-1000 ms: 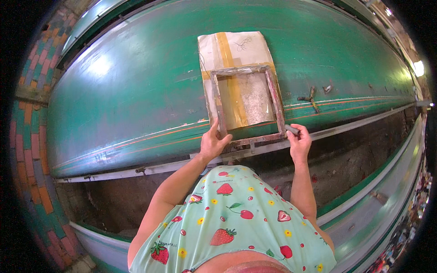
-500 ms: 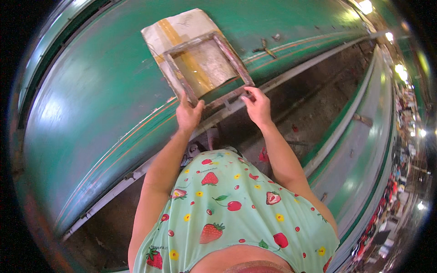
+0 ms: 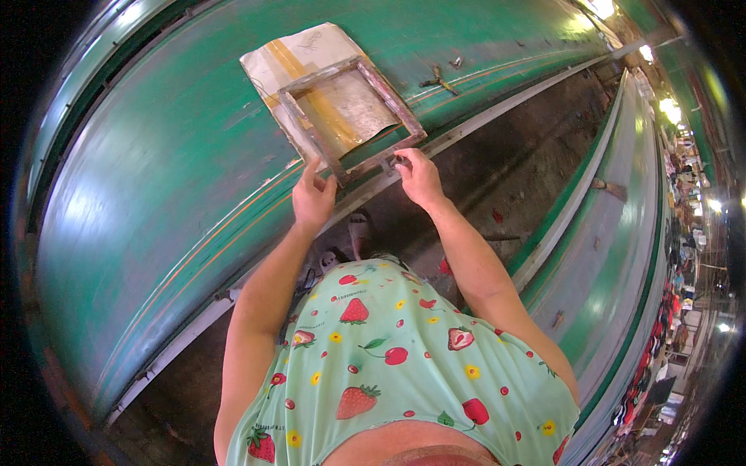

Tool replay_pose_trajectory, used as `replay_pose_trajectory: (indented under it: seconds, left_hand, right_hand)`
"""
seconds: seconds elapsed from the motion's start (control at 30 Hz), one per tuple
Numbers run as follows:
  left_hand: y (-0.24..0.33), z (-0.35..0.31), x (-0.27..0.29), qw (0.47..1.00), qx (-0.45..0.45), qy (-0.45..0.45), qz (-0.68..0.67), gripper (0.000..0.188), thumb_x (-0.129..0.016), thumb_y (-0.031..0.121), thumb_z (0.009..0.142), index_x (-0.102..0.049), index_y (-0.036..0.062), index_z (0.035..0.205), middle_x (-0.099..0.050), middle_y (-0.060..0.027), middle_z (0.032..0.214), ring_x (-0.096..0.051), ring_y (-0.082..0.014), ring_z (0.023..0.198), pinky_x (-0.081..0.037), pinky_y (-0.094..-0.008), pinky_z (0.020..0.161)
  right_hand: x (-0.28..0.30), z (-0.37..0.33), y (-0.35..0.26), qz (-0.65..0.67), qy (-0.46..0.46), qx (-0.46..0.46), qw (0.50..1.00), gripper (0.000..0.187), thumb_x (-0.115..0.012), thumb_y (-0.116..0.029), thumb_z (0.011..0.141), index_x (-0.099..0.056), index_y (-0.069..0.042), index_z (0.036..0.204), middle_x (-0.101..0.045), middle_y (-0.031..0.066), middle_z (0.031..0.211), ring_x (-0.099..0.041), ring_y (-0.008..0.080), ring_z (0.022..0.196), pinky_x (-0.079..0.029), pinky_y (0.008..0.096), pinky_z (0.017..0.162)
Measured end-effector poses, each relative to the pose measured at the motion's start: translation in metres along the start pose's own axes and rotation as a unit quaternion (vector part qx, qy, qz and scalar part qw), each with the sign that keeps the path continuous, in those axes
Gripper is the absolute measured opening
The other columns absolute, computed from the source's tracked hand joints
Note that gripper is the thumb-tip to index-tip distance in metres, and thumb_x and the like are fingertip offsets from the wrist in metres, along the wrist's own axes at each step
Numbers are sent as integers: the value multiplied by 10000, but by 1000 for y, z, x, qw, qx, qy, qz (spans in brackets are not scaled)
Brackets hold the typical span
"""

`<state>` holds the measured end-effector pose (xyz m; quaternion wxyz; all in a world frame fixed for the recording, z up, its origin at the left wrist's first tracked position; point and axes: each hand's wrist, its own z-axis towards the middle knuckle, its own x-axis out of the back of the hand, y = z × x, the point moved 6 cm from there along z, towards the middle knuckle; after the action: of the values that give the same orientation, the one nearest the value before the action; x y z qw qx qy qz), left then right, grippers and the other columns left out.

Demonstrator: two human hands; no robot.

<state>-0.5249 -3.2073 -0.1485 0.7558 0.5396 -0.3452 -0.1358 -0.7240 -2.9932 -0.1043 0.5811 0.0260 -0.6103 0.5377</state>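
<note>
While the wooden frame (image 3: pixel 351 115) lies flat on the green bench (image 3: pixel 155 202), the left hand (image 3: pixel 313 198) and right hand (image 3: pixel 417 175) pinch its near edge, probably to square it over the pale sheet (image 3: pixel 299 54).

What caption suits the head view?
Both hands, left and right, grip a wooden frame on a green table.

The wooden frame (image 3: pixel 351 116) covers most of the pale sheet (image 3: pixel 299 54) beneath. Small dark objects (image 3: pixel 437 78) on the green worktop (image 3: pixel 155 194), possibly metal clips, are too small to identify.
</note>
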Motion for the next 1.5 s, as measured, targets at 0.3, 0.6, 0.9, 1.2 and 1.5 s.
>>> replay_pose_trajectory:
  seconds: [0.3, 0.6, 0.9, 1.2, 1.5]
  left_hand:
    - [73, -4, -20, 952, -281, -79, 86, 563, -839, 94, 878, -727, 77, 1429, -722, -158, 1133, -725, -367, 1062, -600, -482, 929]
    - [82, 23, -93, 899, -316, -195, 232, 840, -835, 115, 842, -534, 140, 1626, -611, -147, 1469, -575, -382, 1417, -463, -528, 1205]
    - [67, 36, -135, 868, -357, -248, 238, 722, -827, 106, 840, -611, 197, 1523, -581, -144, 1546, -550, -394, 1469, -452, -522, 1235]
    - [62, 32, -131, 863, -365, -230, 264, 493, -692, 127, 984, -604, 159, 1468, -569, -145, 1560, -529, -378, 1502, -407, -509, 1281]
    - [67, 30, -126, 856, -361, -234, 286, 432, -708, 155, 976, -610, 152, 1397, -574, -145, 1541, -524, -377, 1504, -409, -522, 1272]
  right_hand:
    - [-5, 1, 4, 2, 19, 23, 1000, 319, -818, -20, 952, -729, -46, 1258, -779, 192, 1154, -767, 403, 1041, -611, 467, 920]
    - [-7, 9, 0, -56, -29, 45, 997, 297, -773, -22, 935, -691, -24, 1221, -753, 215, 1235, -712, 458, 1186, -583, 534, 1000]
    - [-26, -23, 28, -67, -27, -135, 988, 245, -780, -185, 990, -775, -39, 1187, -796, 245, 1098, -745, 503, 1089, -598, 575, 944]
    - [-47, -29, 53, 78, -40, -271, 958, 263, -754, -278, 1020, -848, -47, 1102, -809, 265, 1074, -776, 480, 1047, -605, 577, 931]
    - [-45, -8, 59, -61, -130, -224, 964, 289, -843, -316, 938, -839, -38, 1020, -818, 249, 1043, -795, 439, 1020, -610, 545, 905]
